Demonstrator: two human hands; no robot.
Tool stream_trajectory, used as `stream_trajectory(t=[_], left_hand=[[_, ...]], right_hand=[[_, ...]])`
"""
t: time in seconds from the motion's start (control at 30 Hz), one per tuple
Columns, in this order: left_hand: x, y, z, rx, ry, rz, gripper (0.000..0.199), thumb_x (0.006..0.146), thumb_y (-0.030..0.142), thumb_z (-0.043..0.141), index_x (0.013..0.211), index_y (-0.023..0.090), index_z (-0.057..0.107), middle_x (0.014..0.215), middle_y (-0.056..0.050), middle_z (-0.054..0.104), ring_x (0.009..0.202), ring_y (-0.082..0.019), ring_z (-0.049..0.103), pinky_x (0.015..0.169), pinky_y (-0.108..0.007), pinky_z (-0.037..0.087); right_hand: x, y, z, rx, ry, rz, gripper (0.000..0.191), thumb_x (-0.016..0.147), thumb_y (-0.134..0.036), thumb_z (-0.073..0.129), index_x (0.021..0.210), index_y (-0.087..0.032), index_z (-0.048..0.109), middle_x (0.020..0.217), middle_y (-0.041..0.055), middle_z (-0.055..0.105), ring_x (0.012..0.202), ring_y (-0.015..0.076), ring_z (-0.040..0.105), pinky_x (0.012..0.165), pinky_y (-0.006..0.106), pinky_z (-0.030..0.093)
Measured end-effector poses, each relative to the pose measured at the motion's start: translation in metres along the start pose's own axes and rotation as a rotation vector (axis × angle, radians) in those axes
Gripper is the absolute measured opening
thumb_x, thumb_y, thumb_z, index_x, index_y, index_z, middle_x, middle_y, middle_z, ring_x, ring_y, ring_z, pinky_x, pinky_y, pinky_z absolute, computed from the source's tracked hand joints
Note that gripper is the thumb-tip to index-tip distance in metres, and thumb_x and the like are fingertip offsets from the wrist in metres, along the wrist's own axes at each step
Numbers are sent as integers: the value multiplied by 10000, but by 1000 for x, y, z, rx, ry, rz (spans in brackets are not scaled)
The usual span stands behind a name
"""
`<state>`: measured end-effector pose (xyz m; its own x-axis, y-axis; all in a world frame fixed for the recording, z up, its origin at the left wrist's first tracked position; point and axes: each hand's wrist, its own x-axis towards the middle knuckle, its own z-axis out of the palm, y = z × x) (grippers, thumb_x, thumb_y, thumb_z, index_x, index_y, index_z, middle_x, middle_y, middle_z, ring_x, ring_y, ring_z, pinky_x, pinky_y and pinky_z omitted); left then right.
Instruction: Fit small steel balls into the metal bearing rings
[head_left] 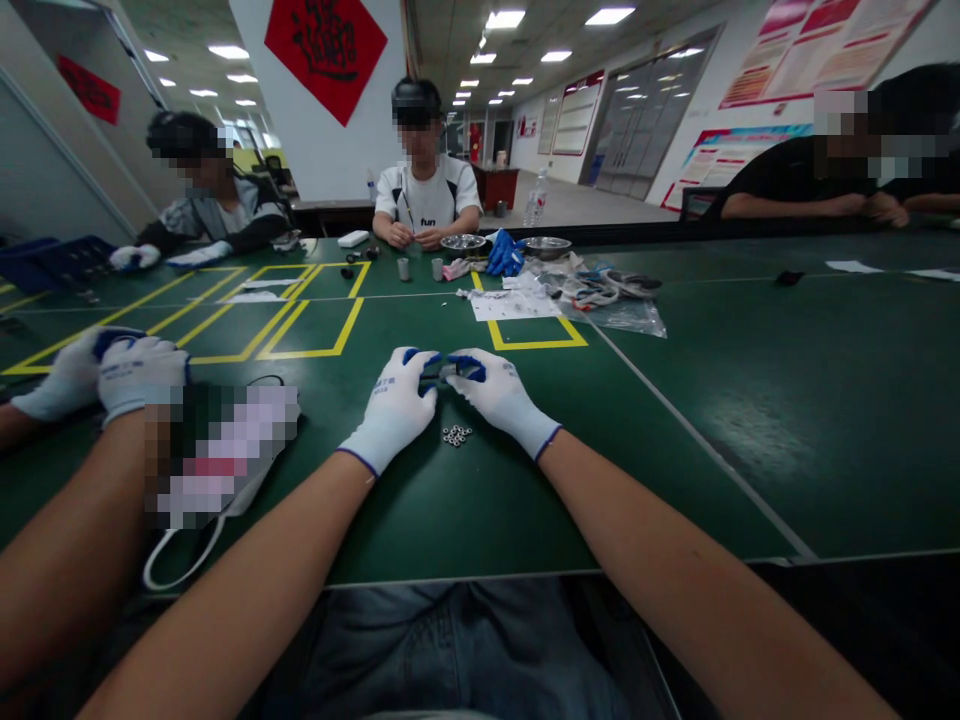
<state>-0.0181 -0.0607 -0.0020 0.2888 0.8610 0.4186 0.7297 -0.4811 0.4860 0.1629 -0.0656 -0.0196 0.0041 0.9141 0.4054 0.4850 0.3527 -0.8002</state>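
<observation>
My left hand (397, 398), in a white glove with a blue palm, is closed in a pinch above the green table. My right hand (499, 388), gloved the same way, is closed facing it, their fingertips almost meeting. Between the fingertips shows a small grey metal part (448, 370), held by my right fingers. Something dark and thin is partly visible at my left fingers; its kind is hidden by the glove. Just below the hands lies a small pile of metal nuts or rings (456, 435) on the table.
At my left, a co-worker's gloved hands (124, 375) rest near a lilac pouch (225, 460) with a white strap. Ahead lie papers (514, 304), blue gloves (505, 254), plastic bags (611, 295), a metal dish (463, 242) and small grey cups (403, 269). People sit across the table.
</observation>
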Motion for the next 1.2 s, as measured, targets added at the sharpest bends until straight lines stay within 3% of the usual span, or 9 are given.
stream_trajectory(t=[0.27,0.43,0.57,0.7,0.93,1.07,1.2], left_hand=[[2,-2,-1,130,-92,-11,228,882,214,655,1078,228,770,1096,-124,736,1087,-329,691,1023,-484,560],[-2,5,-4,145,-122,17,315,897,228,639,1194,195,742,1168,-144,730,1128,-344,686,1032,-485,552],[-2,10,-4,85,-129,53,379,895,249,675,1265,175,711,1234,-154,722,1170,-348,679,1050,-496,546],[0,10,-1,-32,-46,15,342,890,207,677,1231,185,698,1259,-151,736,1181,-334,691,1068,-499,539],[-4,14,-3,-256,33,2,300,850,194,684,1150,207,672,1154,-97,772,1080,-285,724,1003,-450,569],[-3,14,-2,-286,40,-18,232,861,252,685,1092,225,683,1083,-76,776,1034,-286,726,973,-443,571],[-1,9,3,-360,-8,-20,142,849,276,694,982,224,699,1040,-86,774,1009,-297,718,982,-460,561]], right_hand=[[-3,-3,-1,-99,-114,-45,297,846,-151,731,1126,-242,770,1165,63,803,1094,258,750,1029,454,581],[-6,-3,-1,-87,-114,-52,339,864,-168,720,1200,-203,752,1228,103,787,1150,276,740,1071,472,568],[-6,-3,-2,-26,-37,-55,400,855,-230,746,1254,-204,728,1283,107,770,1186,276,731,1099,479,559],[-8,-9,-3,71,18,-88,430,869,-348,746,1275,-214,712,1282,104,769,1141,270,749,1063,458,587],[-10,-16,-7,164,72,-193,514,914,-566,661,1285,-214,706,1352,139,725,1224,291,701,1089,452,562],[-22,-50,-16,442,127,-87,765,1011,-773,241,1149,-223,755,1271,115,767,1258,283,699,1125,456,540],[-70,-119,-31,855,-111,34,773,1041,-704,139,1182,-267,760,1329,68,761,1348,269,665,1145,468,540]])
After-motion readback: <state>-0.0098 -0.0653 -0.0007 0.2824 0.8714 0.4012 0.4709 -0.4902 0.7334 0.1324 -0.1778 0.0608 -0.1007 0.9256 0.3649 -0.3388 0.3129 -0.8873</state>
